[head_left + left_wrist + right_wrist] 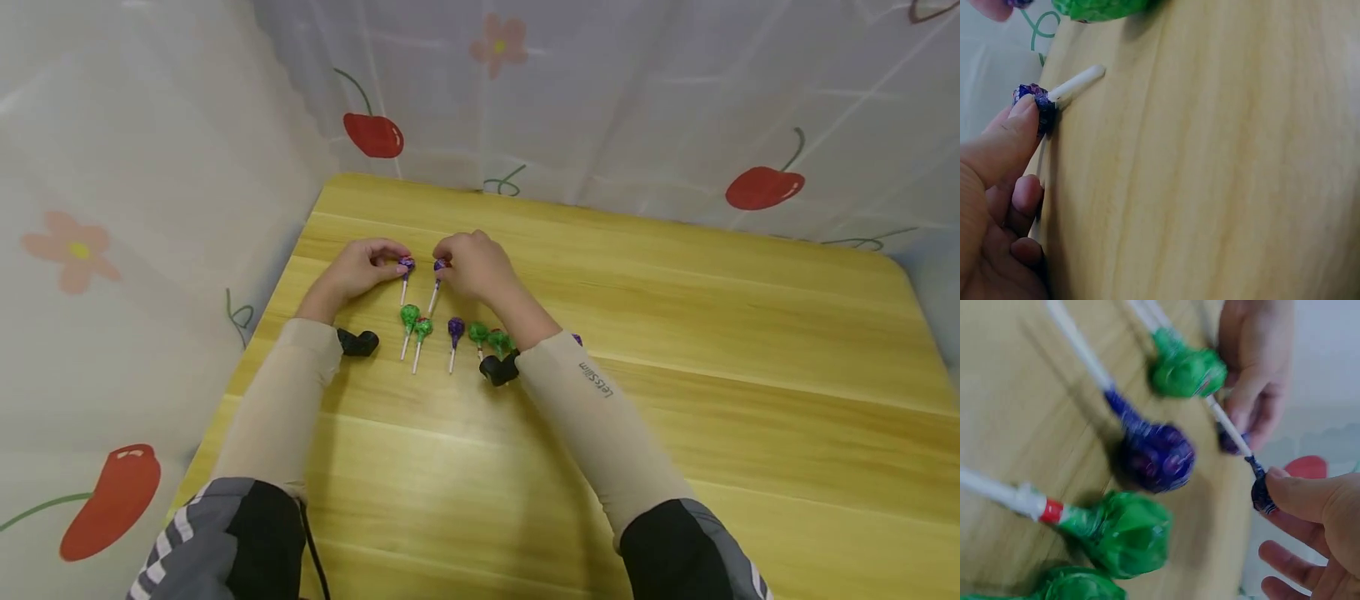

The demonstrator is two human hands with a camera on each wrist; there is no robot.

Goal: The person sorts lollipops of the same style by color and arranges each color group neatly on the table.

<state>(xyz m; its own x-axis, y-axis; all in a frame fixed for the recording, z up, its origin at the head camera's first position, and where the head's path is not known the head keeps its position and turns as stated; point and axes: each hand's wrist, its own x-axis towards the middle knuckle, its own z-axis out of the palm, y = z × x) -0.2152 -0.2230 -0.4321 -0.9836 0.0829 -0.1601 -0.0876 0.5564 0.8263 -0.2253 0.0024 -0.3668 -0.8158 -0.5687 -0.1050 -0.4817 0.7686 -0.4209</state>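
Note:
Between thumb and finger, my left hand (pixel 362 267) pinches the wrapped head of a purple lollipop (pixel 1038 109), whose white stick points toward me on the table. Just to its right, my right hand (pixel 476 265) pinches a second purple lollipop (pixel 1262 490) by its head, stick slanting down. Nearer to me lie two green lollipops (pixel 409 315) side by side with heads close together. A purple lollipop (pixel 455 327) lies right of them. Further right, green lollipops (pixel 1125 534) rest partly behind the right wrist's black camera (pixel 498 368).
The wooden table (pixel 750 333) reaches far to the right. A white curtain (pixel 600 100) with printed cherries and flowers hangs behind it and on the left. Another purple head (pixel 577 339) peeks out beyond the right forearm. A black cable (pixel 315 550) hangs by the left sleeve.

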